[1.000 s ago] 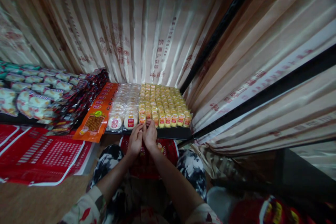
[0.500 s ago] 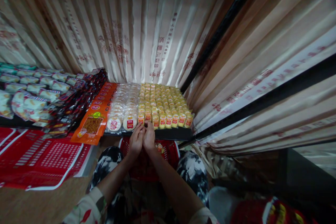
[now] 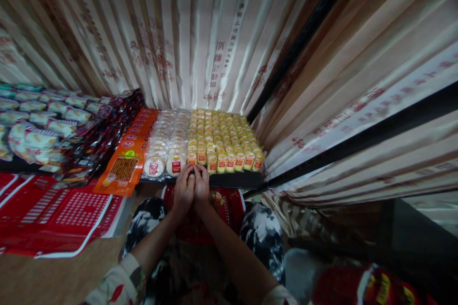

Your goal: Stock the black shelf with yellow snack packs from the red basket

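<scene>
My left hand (image 3: 183,191) and my right hand (image 3: 202,188) are pressed side by side at the front edge of a black shelf (image 3: 234,180). Their fingers curl inward and meet; anything between them is hidden. Just beyond the fingertips stand rows of small yellow wrapped cakes (image 3: 222,162) with red and white labels. To the left of these, close to my left hand, lie two columns of round white cakes in clear wrappers (image 3: 176,164). Below my hands, between my knees, sits a red basket (image 3: 232,205), partly covered by my forearms.
An orange packet of brown sticks (image 3: 123,171) overhangs the shelf's edge, beside dark red packets (image 3: 107,143) and white snack packs (image 3: 36,140). Red baskets (image 3: 67,214) stand lower left. Pleated curtains (image 3: 193,33) and black posts (image 3: 296,57) enclose the shelf. A red bag (image 3: 343,286) lies lower right.
My fingers have drawn closer together and curled in more, the right fingertips moving slightly left. The view has shifted a little; the goods on the shelf look the same.
</scene>
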A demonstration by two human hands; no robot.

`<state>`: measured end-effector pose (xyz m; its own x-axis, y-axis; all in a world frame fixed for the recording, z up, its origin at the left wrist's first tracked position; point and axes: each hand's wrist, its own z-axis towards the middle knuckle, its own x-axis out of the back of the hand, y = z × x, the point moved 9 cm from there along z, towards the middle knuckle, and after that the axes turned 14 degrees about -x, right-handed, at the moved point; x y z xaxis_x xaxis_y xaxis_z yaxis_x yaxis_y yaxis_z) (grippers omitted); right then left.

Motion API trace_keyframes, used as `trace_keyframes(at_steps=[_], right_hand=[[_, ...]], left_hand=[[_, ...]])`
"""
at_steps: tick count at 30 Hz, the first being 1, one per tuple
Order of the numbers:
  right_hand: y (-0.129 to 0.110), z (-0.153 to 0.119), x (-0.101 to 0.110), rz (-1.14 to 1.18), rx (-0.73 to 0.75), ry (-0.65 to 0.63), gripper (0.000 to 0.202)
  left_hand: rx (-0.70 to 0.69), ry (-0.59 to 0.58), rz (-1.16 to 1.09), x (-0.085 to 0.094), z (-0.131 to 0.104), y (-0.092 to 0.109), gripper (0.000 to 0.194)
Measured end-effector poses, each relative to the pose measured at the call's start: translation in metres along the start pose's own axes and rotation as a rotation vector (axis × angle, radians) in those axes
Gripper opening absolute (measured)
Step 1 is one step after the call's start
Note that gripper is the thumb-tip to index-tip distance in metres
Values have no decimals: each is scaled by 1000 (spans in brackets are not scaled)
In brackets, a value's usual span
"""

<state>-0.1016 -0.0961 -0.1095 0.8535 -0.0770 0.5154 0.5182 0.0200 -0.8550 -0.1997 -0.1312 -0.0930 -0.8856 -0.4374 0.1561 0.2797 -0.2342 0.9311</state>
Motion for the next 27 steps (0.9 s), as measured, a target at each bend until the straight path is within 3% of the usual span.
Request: trace_keyframes(at_steps=[8, 14, 19, 24, 27], right_hand=[[12, 5, -3, 151, -167, -24, 31], [5, -1, -4, 113, -91, -59, 34], [2, -28, 10, 49, 42, -53, 33], [35, -63, 27, 64, 70, -19, 26], [88, -65, 43, 72, -146, 155, 23]], left_hand=[[-56, -54, 92, -4, 1, 1, 37], [-120, -84, 158, -4, -2, 6, 37], [-194, -33, 261, 0, -16, 21, 31], [-141, -127, 305, -11, -53, 9, 28], [-7, -323, 284, -35, -78, -23, 29]])
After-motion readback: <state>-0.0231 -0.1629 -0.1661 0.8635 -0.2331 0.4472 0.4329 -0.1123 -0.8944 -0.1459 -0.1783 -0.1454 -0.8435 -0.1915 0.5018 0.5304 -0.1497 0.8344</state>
